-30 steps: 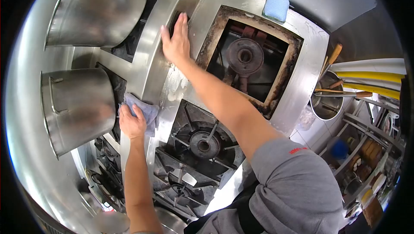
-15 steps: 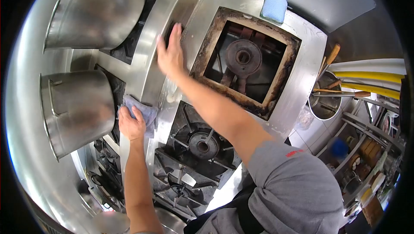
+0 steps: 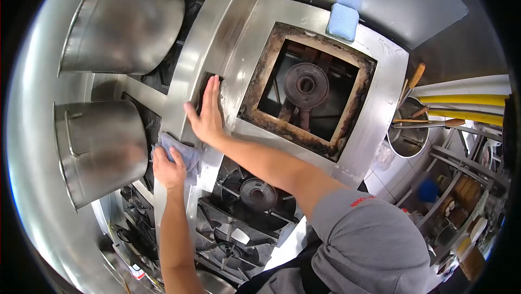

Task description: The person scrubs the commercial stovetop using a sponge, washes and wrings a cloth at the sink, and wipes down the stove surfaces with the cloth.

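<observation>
My left hand (image 3: 169, 168) rests on a bunched grey-blue cloth (image 3: 187, 159), gripping it against the steel ledge close to the lower stockpot (image 3: 103, 150). Further up the same ledge, my right hand (image 3: 208, 117) has its fingers stretched and pressed over a dark pad (image 3: 203, 92), perhaps a scouring pad. Most of that pad is hidden beneath the fingers. The steel riser (image 3: 230, 39) under this hand looks wet and streaked. Beside my right forearm is the square burner opening (image 3: 306, 85) with its scorched rim.
A second large stockpot (image 3: 122, 23) stands at the upper left. Open burners with iron grates (image 3: 255, 193) lie below my right arm. A blue sponge (image 3: 343, 21) sits at the back edge. At right, a metal container (image 3: 408, 141) holds wooden-handled tools near yellow pipes (image 3: 461, 99).
My right hand has slid down the riser towards my left hand, with the dark pad under it. My left hand stays on the cloth. The view has shifted slightly.
</observation>
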`<action>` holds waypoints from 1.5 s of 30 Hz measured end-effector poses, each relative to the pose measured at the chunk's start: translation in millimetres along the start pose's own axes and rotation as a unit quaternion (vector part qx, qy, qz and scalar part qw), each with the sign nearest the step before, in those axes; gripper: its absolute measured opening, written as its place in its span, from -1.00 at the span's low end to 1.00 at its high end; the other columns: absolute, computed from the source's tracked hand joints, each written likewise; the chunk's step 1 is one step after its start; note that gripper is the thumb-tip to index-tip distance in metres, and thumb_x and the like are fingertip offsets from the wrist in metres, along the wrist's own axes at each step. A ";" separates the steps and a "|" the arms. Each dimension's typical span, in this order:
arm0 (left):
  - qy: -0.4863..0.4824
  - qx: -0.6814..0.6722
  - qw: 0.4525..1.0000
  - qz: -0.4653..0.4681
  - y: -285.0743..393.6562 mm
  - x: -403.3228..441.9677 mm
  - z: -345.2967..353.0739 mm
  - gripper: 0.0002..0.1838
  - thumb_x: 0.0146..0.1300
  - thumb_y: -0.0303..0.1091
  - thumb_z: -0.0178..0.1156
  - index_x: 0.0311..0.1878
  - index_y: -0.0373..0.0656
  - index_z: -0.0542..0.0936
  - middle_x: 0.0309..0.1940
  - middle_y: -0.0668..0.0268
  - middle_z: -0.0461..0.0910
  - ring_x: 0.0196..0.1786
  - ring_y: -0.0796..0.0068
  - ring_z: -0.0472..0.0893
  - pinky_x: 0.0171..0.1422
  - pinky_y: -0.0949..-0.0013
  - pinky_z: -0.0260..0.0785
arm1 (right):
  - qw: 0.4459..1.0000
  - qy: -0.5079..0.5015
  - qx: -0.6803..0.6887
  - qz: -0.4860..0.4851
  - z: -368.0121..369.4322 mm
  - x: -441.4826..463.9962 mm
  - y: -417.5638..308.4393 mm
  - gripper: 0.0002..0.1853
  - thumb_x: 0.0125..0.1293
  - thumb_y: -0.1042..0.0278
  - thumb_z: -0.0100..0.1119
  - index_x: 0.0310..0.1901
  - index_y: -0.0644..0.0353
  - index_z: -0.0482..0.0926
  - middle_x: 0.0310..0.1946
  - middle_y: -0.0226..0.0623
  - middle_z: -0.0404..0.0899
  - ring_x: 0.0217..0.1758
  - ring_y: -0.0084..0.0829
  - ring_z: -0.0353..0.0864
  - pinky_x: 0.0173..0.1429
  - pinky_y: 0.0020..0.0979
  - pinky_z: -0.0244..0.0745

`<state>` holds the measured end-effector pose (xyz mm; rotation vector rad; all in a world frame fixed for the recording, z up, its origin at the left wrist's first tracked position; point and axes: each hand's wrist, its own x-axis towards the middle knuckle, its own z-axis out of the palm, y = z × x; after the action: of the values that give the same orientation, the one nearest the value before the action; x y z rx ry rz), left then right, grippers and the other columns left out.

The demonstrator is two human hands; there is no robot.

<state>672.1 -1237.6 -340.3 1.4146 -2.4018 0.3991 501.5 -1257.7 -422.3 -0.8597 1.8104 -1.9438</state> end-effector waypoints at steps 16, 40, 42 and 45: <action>-0.024 -0.012 1.000 -0.007 -0.3 -1.3 1.7 -0.65 0.41 -0.11 0.08 -0.26 -0.27 0.41 -0.35 -0.01 0.46 -0.27 -0.18 0.51 -0.18 -0.09 0.35 | 0.992 -0.052 0.090 0.069 22.6 -94.7 -30.8 0.08 0.42 -0.08 0.12 0.54 0.50 -0.36 0.58 0.38 -0.44 0.67 0.26 -0.42 0.68 0.02 -0.38; -0.033 0.018 0.999 0.004 -1.3 1.4 0.5 -0.63 0.38 -0.08 0.07 -0.28 -0.25 0.38 -0.33 -0.04 0.48 -0.24 -0.20 0.54 -0.16 -0.10 0.39 | 0.992 0.069 0.041 0.098 -47.4 226.0 16.3 0.09 0.49 -0.36 -0.21 0.51 0.60 -0.33 0.58 0.37 -0.40 0.69 0.11 -0.41 0.71 -0.06 -0.42; -0.036 0.015 0.999 -0.001 -3.2 -1.5 0.2 -0.64 0.38 -0.09 0.07 -0.28 -0.25 0.38 -0.33 -0.04 0.48 -0.24 -0.20 0.54 -0.16 -0.11 0.39 | 0.989 0.083 0.055 0.112 -47.6 229.3 14.7 0.07 0.50 -0.34 -0.23 0.51 0.60 -0.32 0.58 0.37 -0.39 0.69 0.10 -0.38 0.71 -0.08 -0.40; -0.026 0.019 0.999 0.008 -1.7 -1.3 1.0 -0.65 0.38 -0.10 0.07 -0.29 -0.25 0.38 -0.33 -0.05 0.47 -0.25 -0.20 0.54 -0.17 -0.11 0.39 | 0.997 0.074 0.004 0.021 -4.5 113.2 0.3 0.08 0.49 -0.24 -0.09 0.52 0.57 -0.39 0.57 0.39 -0.45 0.67 0.20 -0.41 0.69 0.04 -0.41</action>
<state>674.0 -1237.8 -341.6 1.4409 -2.4600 0.4191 413.0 -1325.1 -400.7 -0.6867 1.8861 -2.0343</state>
